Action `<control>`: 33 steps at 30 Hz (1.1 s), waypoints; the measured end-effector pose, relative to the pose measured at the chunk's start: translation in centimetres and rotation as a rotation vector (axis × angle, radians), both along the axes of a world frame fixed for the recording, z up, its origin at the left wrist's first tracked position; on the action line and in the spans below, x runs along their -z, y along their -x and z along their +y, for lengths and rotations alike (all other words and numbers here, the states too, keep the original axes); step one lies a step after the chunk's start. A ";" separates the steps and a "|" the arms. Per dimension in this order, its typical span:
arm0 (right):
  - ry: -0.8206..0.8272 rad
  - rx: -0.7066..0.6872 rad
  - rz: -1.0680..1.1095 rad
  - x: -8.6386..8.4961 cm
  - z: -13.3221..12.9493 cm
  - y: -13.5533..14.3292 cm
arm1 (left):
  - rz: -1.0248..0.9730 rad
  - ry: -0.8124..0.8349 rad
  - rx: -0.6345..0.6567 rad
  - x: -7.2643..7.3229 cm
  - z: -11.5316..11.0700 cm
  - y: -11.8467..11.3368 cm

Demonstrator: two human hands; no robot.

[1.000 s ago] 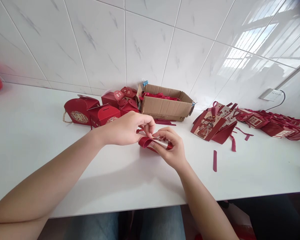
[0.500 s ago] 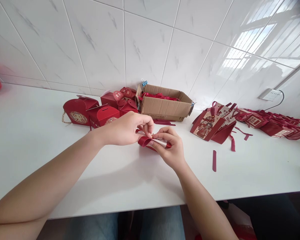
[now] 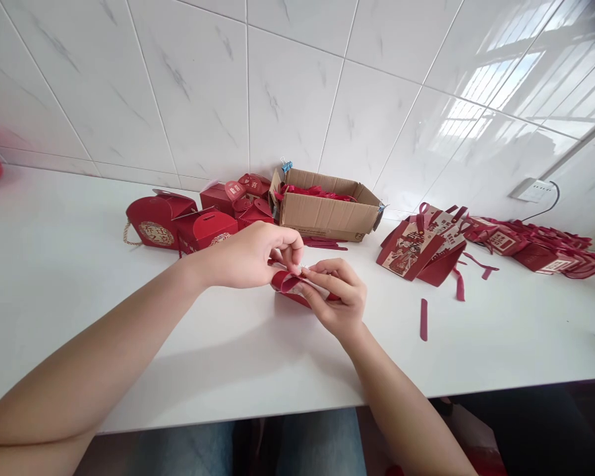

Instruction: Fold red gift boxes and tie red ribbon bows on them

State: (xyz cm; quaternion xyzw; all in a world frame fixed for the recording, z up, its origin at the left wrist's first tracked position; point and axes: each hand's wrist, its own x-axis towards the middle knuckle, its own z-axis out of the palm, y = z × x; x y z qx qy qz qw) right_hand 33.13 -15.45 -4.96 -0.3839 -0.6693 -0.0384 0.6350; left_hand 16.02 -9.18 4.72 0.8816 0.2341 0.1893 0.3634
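Observation:
A small red paper gift box [image 3: 297,301] sits on the white table, partly covered by my hands, with a red ribbon loop [image 3: 281,283] at its top. My left hand [image 3: 248,261] reaches over from the left, its thumb and forefinger pinched at the box's top edge. A tiny pale bit shows at those fingertips, too small to name. On the right side, my right hand [image 3: 340,294] is closed on the box, thumb in front beside the ribbon loop and fingers behind. Its fingertips almost meet those of my left hand.
Behind stands a cardboard box [image 3: 322,215] of red ribbons, with red strips [image 3: 324,244] before it. Folded red boxes [image 3: 158,221] are at left. Printed red bags [image 3: 416,244] and a pile of red packages [image 3: 545,244] lie right, near a loose strip [image 3: 424,320] and a power socket [image 3: 533,190].
My right hand's fingers have shifted slightly and the ribbon loop has tilted a little. My left hand keeps its pinch at the box top. The view has turned very slightly.

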 end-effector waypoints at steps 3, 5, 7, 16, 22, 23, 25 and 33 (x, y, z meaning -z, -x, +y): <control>0.007 -0.036 0.001 -0.1 0.0 -0.1 | 0.008 -0.004 0.018 0.0 0.1 0.0; 0.004 -0.059 0.013 -0.2 -0.1 -0.1 | 0.011 -0.002 0.034 0.1 0.1 0.0; 0.005 -0.074 0.025 -0.3 -0.2 -0.1 | 0.014 0.001 0.051 0.2 0.1 0.0; 0.024 -0.108 0.125 -1.1 -0.5 -0.4 | -0.002 -0.185 0.066 -0.2 -0.5 -0.2; 0.041 -0.101 0.115 -1.1 -0.5 -0.4 | 0.037 -0.230 0.055 -0.1 -0.4 -0.2; 0.026 -0.106 0.111 -1.1 -0.5 -0.4 | 0.044 -0.237 0.059 -0.1 -0.4 -0.2; 0.016 -0.113 0.109 -1.0 -0.4 -0.4 | 0.066 -0.246 0.063 0.0 -0.4 -0.3; 0.170 -0.122 0.214 -1.0 0.3 -0.8 | 0.012 -0.145 -0.026 1.2 0.8 -1.1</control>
